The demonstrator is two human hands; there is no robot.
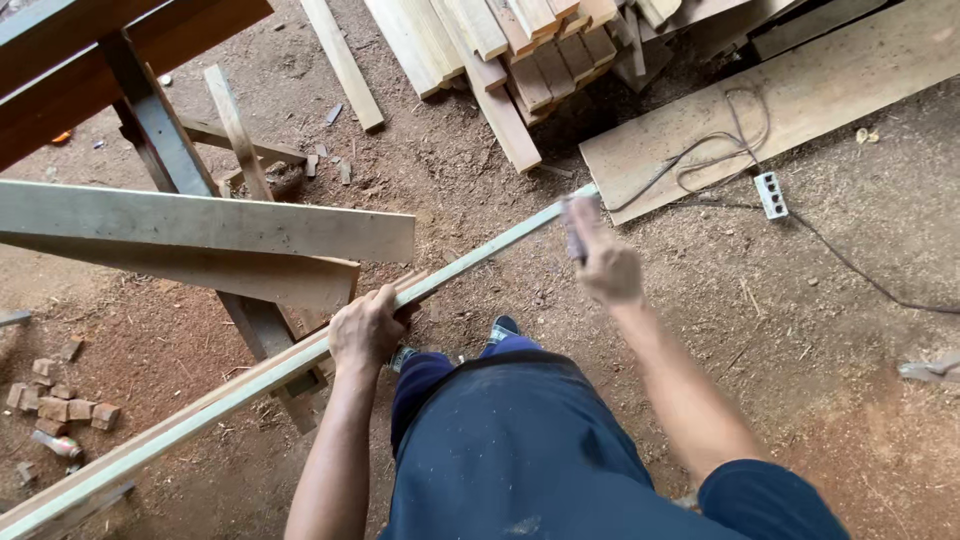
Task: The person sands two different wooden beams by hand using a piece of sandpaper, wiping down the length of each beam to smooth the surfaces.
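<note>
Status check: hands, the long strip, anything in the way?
Left hand gripping long wooden strip mid-length. Right hand pressing a blurred sanding block near its far end. Planks lie close beside left hand.

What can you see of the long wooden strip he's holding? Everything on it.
The long wooden strip is a thin, pale, straight batten, its top face greenish-white. It runs diagonally from the lower left corner to upper centre, above the sawdust-covered dirt floor. The left hand grips it near its middle; the right hand, blurred, holds a small dark block against its far end. Its lower part lies alongside a second, browner strip.
</note>
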